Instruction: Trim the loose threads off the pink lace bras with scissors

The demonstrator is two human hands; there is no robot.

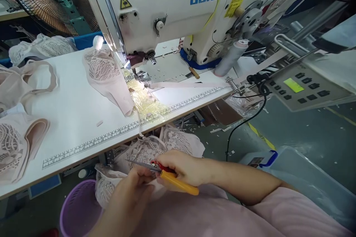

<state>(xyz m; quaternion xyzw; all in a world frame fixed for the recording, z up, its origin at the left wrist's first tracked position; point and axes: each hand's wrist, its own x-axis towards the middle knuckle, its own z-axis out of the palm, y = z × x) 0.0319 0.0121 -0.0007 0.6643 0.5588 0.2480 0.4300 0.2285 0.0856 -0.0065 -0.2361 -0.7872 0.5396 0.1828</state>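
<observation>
My right hand (185, 166) is closed around a pair of scissors (179, 183) with yellow-orange and red handles, held over my lap. The metal blades point left, across the fingertips of my left hand (129, 192). With curled fingers, my left hand grips the pale pink lace bra (144, 150), which hangs below the table edge. A thin strip of it runs up over the edge. The exact spot under the left fingers is hidden. Another lace bra piece (104, 70) lies beside the needle of the sewing machine (178, 11).
More bra pieces (16, 144) lie at the table's left. A purple basket (79, 207) stands below on the left, a clear plastic bin (308, 181) on the right. A control panel (303, 85) juts out at right. A fan (55, 3) stands behind.
</observation>
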